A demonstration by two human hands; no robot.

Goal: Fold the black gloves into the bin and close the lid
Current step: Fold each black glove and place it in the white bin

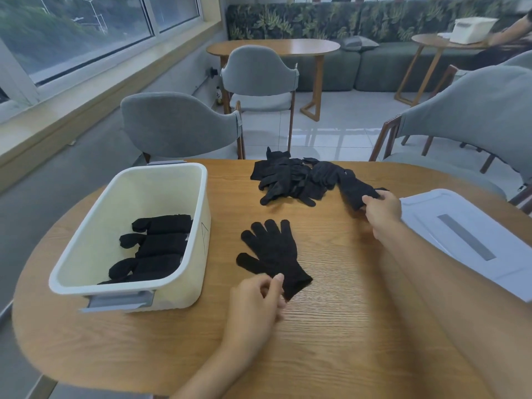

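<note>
Black gloves [290,180], cream bin [198,226] (grey handles), white lid [431,208], wood-grain table [331,326].

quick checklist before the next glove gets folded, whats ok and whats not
1. Flat glove laid out open on the table: ok.
2. Left hand at the flat glove's cuff: ok; whether it pinches the cuff: cannot tell.
3. Right hand gripping a second glove at the edge of the pile: ok.
4. Bin open, with room beside the folded gloves: ok.
5. Lid off, lying to the right, away from the bin: ok.
6. All gloves folded: not ok, the pile remains.
</note>
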